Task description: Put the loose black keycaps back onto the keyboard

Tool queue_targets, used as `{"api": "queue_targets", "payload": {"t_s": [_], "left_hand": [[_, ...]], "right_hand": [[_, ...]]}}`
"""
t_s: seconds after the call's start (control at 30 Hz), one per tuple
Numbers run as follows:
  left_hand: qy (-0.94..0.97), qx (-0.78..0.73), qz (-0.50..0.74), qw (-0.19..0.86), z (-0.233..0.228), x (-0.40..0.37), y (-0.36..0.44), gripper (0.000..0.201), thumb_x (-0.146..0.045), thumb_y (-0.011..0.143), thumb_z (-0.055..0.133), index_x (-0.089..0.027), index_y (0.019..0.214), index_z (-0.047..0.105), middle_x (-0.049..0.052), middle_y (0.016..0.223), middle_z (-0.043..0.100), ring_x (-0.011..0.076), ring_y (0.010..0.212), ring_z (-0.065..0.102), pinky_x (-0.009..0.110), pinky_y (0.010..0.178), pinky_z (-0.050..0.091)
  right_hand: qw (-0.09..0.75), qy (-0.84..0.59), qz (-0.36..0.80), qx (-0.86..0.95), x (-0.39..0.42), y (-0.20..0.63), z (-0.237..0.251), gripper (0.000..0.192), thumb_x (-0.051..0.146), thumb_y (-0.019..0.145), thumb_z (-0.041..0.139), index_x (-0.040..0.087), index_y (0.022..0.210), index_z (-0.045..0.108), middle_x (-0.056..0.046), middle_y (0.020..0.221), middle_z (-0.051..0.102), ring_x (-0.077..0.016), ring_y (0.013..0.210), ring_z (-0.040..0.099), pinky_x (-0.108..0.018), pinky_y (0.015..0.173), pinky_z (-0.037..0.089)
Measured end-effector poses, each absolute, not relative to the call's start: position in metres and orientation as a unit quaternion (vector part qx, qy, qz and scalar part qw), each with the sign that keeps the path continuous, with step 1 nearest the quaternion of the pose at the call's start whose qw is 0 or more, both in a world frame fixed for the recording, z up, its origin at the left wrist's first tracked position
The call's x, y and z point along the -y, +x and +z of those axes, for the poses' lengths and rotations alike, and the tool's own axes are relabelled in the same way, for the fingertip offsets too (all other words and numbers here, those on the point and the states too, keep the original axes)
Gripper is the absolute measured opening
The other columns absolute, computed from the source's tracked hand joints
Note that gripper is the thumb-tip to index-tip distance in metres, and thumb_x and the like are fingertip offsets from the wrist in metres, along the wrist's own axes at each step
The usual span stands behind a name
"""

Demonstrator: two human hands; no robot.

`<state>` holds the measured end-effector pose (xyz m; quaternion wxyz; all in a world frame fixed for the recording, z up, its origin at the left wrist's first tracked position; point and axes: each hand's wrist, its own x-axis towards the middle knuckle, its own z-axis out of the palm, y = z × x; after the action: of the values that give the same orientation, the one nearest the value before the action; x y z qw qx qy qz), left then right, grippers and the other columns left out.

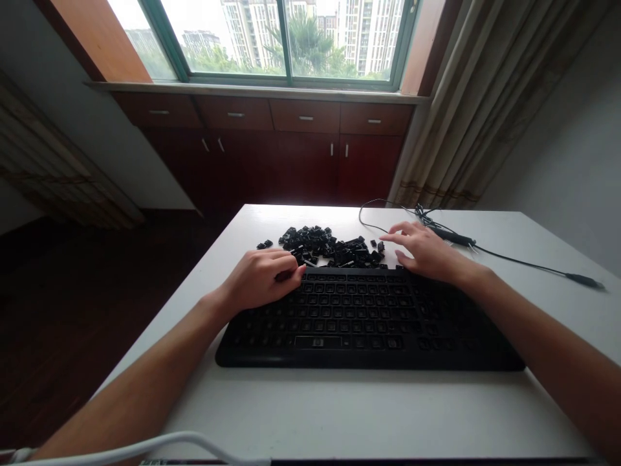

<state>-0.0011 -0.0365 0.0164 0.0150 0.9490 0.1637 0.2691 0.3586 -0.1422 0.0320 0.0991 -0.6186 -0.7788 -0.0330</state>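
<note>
A black keyboard (369, 320) with its keycaps off lies on the white table (339, 408) in front of me. Behind its far edge sits a pile of several loose black keycaps (330, 246). My left hand (262, 278) rests on the keyboard's upper left corner, fingers curled, thumb and forefinger pinched close together; whether they hold a keycap I cannot tell. My right hand (424, 251) hovers flat at the keyboard's far edge, fingers spread, fingertips touching the right end of the keycap pile.
The keyboard's black cable (490, 249) loops across the table's back right toward the right edge. A white cord (160, 443) crosses the near edge. Dark wooden cabinets (291, 149) stand under a window behind the table, with curtains (480, 110) at right.
</note>
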Motion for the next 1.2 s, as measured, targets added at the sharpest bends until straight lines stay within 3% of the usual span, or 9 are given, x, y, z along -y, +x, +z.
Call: {"api": "queue_targets", "payload": {"t_s": [0.07,0.2,0.3,0.53,0.67,0.83,1.0,1.2], "left_hand": [[0.947,-0.17,0.272,0.019,0.017,0.036,-0.001,0.034,-0.026,0.093,0.058,-0.018,0.062,0.045,-0.003,0.06,0.047,0.0099,0.056,0.041,0.027,0.055,0.035],[0.938,-0.189,0.287,0.052,0.017,0.037,0.0,0.032,-0.026,0.093,0.059,-0.018,0.063,0.048,-0.003,0.061,0.049,0.0092,0.057,0.042,0.026,0.057,0.036],[0.915,-0.21,0.33,0.099,0.017,0.039,0.002,0.037,-0.029,0.092,0.06,-0.017,0.06,0.045,-0.003,0.059,0.047,0.0082,0.055,0.04,0.026,0.057,0.034],[0.88,-0.265,0.367,0.146,0.012,0.038,0.002,0.036,-0.032,0.096,0.055,-0.016,0.063,0.053,-0.004,0.055,0.047,0.0063,0.051,0.039,0.023,0.053,0.034],[0.866,-0.274,0.381,0.173,0.012,0.036,0.0,0.037,-0.032,0.097,0.053,-0.016,0.063,0.055,-0.004,0.054,0.046,0.0064,0.05,0.038,0.022,0.05,0.033],[0.869,-0.246,0.387,0.184,0.016,0.04,0.0,0.037,-0.031,0.095,0.055,-0.016,0.062,0.053,-0.003,0.055,0.046,0.0066,0.051,0.04,0.023,0.051,0.033],[0.886,-0.23,0.375,0.144,0.019,0.044,0.001,0.036,-0.028,0.093,0.059,-0.016,0.059,0.05,-0.004,0.055,0.044,0.0068,0.052,0.038,0.023,0.053,0.033],[0.865,-0.311,0.364,0.152,0.017,0.039,0.0,0.033,-0.032,0.092,0.06,-0.017,0.063,0.057,-0.004,0.055,0.047,0.0074,0.051,0.04,0.024,0.053,0.034]], "right_hand": [[0.097,-0.57,-0.021,0.816,0.136,0.356,0.034,0.046,0.021,0.091,0.054,0.029,0.136,0.062,-0.009,0.135,0.064,-0.0304,0.122,0.056,-0.051,0.102,0.048],[0.075,-0.534,-0.045,0.841,0.127,0.353,0.033,0.036,0.02,0.092,0.054,0.028,0.122,0.072,-0.006,0.122,0.073,-0.0263,0.11,0.064,-0.045,0.095,0.051],[0.08,-0.537,-0.062,0.838,0.124,0.357,0.028,0.034,0.023,0.094,0.051,0.023,0.121,0.072,-0.01,0.115,0.074,-0.0305,0.104,0.066,-0.051,0.091,0.05],[0.072,-0.549,-0.095,0.827,0.129,0.371,0.019,0.03,0.035,0.097,0.05,0.027,0.115,0.073,-0.009,0.111,0.074,-0.0299,0.096,0.069,-0.047,0.081,0.054],[0.139,-0.591,-0.09,0.789,0.146,0.362,0.025,0.03,0.042,0.095,0.054,0.025,0.115,0.069,-0.01,0.107,0.074,-0.0307,0.088,0.072,-0.045,0.072,0.056],[0.245,-0.604,-0.074,0.755,0.169,0.346,0.037,0.024,0.038,0.089,0.067,0.028,0.111,0.071,-0.005,0.09,0.076,-0.0243,0.069,0.072,-0.036,0.059,0.052],[0.269,-0.628,-0.041,0.729,0.181,0.343,0.046,0.026,0.046,0.088,0.069,0.028,0.105,0.071,-0.004,0.094,0.075,-0.0226,0.078,0.071,-0.038,0.066,0.057],[0.302,-0.629,0.021,0.716,0.196,0.352,0.042,0.022,0.04,0.088,0.07,0.025,0.104,0.07,-0.003,0.099,0.072,-0.0179,0.081,0.069,-0.035,0.073,0.059]]}}
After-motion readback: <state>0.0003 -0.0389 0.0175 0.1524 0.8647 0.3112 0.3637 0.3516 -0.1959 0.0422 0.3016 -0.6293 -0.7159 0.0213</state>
